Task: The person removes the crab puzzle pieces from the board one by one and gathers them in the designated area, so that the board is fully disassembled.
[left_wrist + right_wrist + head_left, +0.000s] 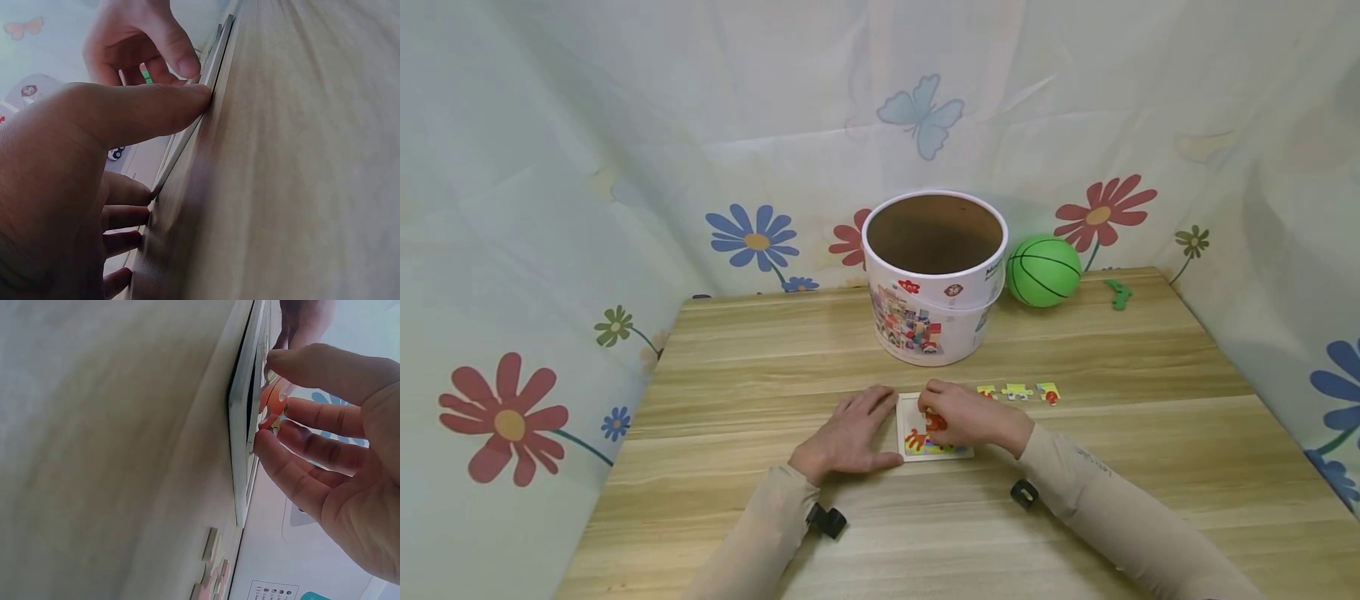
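A square wooden puzzle tray (912, 406) with a pale rim lies on the table, colourful pieces in its lower part. My left hand (855, 435) rests at its left side, thumb fairly straight at the lower left corner and index finger near the upper left one. In the left wrist view the left fingertips (142, 217) touch the tray's edge. Over the tray, my right hand (964, 414) pinches an orange puzzle piece (275, 400), which stands tilted between thumb and fingers. The right hand covers the tray's right part in the head view.
Several loose yellow puzzle pieces (1017, 391) lie in a row right of the tray. Behind stands a white bucket (936, 317), with a green ball (1043, 271) beside it. A small green piece (1118, 294) lies far right. Patterned curtains (775, 125) enclose the table (760, 350).
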Tool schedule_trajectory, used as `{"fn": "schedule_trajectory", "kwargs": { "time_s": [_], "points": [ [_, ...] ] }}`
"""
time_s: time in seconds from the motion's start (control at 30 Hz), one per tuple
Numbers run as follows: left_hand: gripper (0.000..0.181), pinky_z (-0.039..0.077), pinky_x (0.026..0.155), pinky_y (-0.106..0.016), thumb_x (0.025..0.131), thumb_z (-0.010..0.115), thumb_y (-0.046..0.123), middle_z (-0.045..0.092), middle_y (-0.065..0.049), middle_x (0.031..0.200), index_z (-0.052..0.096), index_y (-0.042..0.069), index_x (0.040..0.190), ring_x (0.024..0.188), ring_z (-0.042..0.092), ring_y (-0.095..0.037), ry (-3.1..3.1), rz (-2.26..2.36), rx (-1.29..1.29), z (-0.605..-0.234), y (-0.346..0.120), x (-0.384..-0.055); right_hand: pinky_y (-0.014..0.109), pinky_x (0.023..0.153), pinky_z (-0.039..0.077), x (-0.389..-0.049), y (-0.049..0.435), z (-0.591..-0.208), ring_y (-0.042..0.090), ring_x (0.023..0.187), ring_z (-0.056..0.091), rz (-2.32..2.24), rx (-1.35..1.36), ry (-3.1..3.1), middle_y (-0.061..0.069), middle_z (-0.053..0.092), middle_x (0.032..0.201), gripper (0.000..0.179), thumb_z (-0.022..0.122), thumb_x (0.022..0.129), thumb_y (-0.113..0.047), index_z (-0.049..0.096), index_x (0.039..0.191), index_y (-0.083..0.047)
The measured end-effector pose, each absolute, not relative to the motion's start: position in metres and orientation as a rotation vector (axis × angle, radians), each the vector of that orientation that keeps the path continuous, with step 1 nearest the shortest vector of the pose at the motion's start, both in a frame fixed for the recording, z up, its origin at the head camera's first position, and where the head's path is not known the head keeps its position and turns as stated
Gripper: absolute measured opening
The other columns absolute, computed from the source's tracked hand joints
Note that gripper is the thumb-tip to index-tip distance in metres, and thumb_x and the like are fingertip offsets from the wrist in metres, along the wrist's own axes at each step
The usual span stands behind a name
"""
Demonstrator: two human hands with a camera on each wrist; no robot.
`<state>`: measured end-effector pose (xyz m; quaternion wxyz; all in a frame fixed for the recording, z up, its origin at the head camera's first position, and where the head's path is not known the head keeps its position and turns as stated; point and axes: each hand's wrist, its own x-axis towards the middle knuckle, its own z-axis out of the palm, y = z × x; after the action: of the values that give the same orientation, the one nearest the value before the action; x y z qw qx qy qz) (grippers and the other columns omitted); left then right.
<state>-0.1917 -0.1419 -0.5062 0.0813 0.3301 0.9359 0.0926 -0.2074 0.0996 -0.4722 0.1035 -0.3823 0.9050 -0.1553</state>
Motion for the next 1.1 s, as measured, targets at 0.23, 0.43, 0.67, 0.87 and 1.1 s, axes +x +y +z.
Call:
{"fn": "schedule_trajectory", "kwargs": {
  "time_s": [0.23,0.43,0.67,0.87,1.1],
  "points": [
    [0.097,0.023,0.117,-0.048,0.082,0.057,0.069,0.025,-0.006,0.158,0.027,0.011,0.154,0.146,0.023,-0.024,2.792,0.268,0.981,-0.507,-0.142,-0.192,0.025,0.068,0.045,-0.208,0.101,-0.471,0.01,0.078,0.049,-0.468,-1.097,2.653,-0.003,0.054,0.099,0.029,0.076,0.082,-0.026,0.064,0.105,-0.013],
    [0.098,0.023,0.118,-0.049,0.082,0.059,0.069,0.026,-0.007,0.158,0.028,0.011,0.154,0.146,0.023,-0.025,2.79,0.275,0.983,-0.506,-0.142,-0.191,0.025,0.066,0.045,-0.207,0.102,-0.47,0.011,0.077,0.049,-0.482,-1.142,2.652,0.0,0.056,0.099,0.027,0.076,0.081,-0.024,0.065,0.103,-0.011],
    [0.097,0.023,0.118,-0.048,0.082,0.06,0.068,0.027,-0.007,0.157,0.029,0.01,0.154,0.146,0.023,-0.024,2.793,0.29,0.989,-0.505,-0.141,-0.191,0.024,0.066,0.045,-0.208,0.104,-0.469,0.01,0.078,0.05,-0.499,-1.141,2.644,0.0,0.057,0.098,0.027,0.075,0.083,-0.023,0.066,0.105,-0.01],
    [0.097,0.024,0.117,-0.048,0.082,0.06,0.068,0.028,-0.008,0.157,0.029,0.01,0.154,0.146,0.024,-0.025,2.798,0.287,0.992,-0.506,-0.142,-0.191,0.025,0.071,0.05,-0.209,0.106,-0.466,0.01,0.083,0.054,-0.513,-1.092,2.637,0.0,0.059,0.103,0.032,0.074,0.084,-0.022,0.067,0.112,-0.009],
    [0.098,0.023,0.118,-0.048,0.082,0.06,0.068,0.027,-0.008,0.157,0.029,0.01,0.154,0.146,0.024,-0.025,2.8,0.287,0.989,-0.505,-0.142,-0.191,0.027,0.074,0.051,-0.21,0.11,-0.462,0.011,0.084,0.054,-0.544,-1.04,2.617,-0.001,0.058,0.104,0.035,0.074,0.083,-0.022,0.066,0.115,-0.009]
  ]
}}
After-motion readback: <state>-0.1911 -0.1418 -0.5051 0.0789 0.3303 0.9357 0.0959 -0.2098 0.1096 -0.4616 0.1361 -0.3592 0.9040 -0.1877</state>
